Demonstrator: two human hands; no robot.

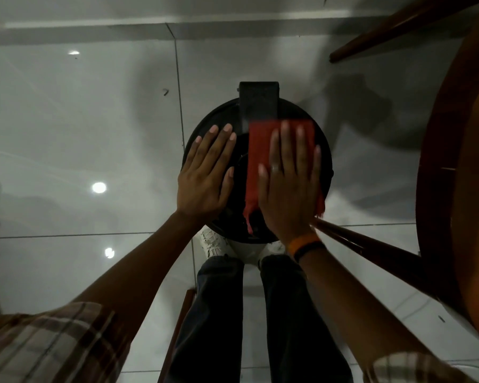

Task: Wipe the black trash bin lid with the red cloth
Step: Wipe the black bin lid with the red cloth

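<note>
The round black trash bin lid (241,150) fills the middle of the head view, seen from straight above, with a black pedal or hinge block (258,102) at its far side. The red cloth (259,150) lies flat on the lid's right half. My right hand (288,178) presses palm-down on the cloth, fingers spread, with cloth showing beyond the fingertips and on both sides. My left hand (206,170) rests flat on the bare left half of the lid, fingers apart, holding nothing.
Glossy white floor tiles (80,134) surround the bin. A round wooden table (459,175) with slanted legs (371,250) stands close on the right. My white shoes (213,243) and dark trousers sit just below the bin. A skirting edge runs along the top.
</note>
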